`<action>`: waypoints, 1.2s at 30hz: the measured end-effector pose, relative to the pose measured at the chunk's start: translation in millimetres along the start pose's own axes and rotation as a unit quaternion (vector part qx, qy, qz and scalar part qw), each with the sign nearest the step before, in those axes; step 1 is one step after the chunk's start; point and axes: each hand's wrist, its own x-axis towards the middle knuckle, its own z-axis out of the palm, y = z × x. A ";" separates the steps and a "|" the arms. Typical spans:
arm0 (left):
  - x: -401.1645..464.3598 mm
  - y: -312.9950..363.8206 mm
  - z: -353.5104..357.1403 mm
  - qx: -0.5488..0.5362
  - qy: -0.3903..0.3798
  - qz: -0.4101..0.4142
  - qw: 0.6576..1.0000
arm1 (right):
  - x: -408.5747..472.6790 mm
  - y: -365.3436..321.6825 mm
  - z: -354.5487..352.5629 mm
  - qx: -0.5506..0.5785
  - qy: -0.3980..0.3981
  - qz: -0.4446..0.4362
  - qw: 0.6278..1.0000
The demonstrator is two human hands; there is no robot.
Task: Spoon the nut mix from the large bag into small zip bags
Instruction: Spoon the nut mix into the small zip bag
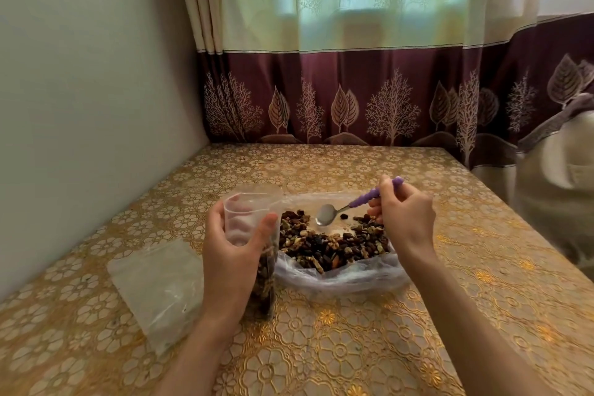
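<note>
A large clear bag (340,276) lies open on the table, holding a heap of nut mix (334,243). My left hand (229,262) grips a small zip bag (249,212) upright beside it, mouth open, its lower part filled with mix. My right hand (406,219) holds a spoon (350,207) by its purple handle. The metal bowl is empty and hovers just above the mix, to the right of the small bag's mouth.
A stack of flat empty zip bags (157,286) lies on the left of the gold patterned tablecloth (353,347). A wall runs along the left side. A curtain (353,100) hangs behind the table. A pale bundle (559,183) sits at the right edge.
</note>
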 end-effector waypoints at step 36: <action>0.6 -3.3 -0.2 0.011 -0.020 0.005 1.000 | -0.5 -17.4 -2.2 0.158 -0.019 0.155 0.975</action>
